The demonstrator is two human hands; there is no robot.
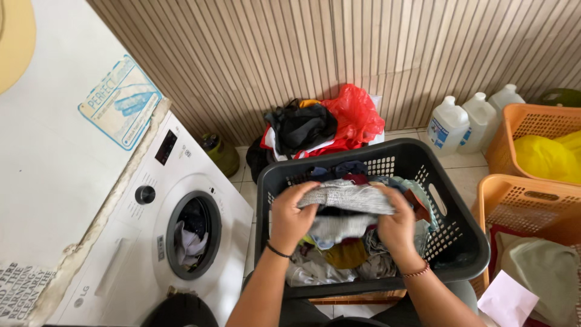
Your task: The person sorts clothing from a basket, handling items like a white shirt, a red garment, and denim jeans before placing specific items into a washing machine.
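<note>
Both my hands grip a grey knit garment [346, 197] above a dark grey laundry basket [466, 242] filled with mixed clothes. My left hand [292, 217] holds its left end and wears a thin black wristband. My right hand [396, 225] holds its right end and wears a beaded bracelet. The garment is bunched and lifted slightly off the pile. At the left a white front-loading washing machine [145, 242] stands with its round door opening [193, 235] showing some clothes inside.
A heap of dark clothes and a red plastic bag [354, 115] sits behind the basket by the ribbed wall. Orange baskets [526, 200] stand at the right, one holding a yellow bag. White plastic jugs [449, 126] line the wall. A small green gas cylinder [221, 154] stands beside the washer.
</note>
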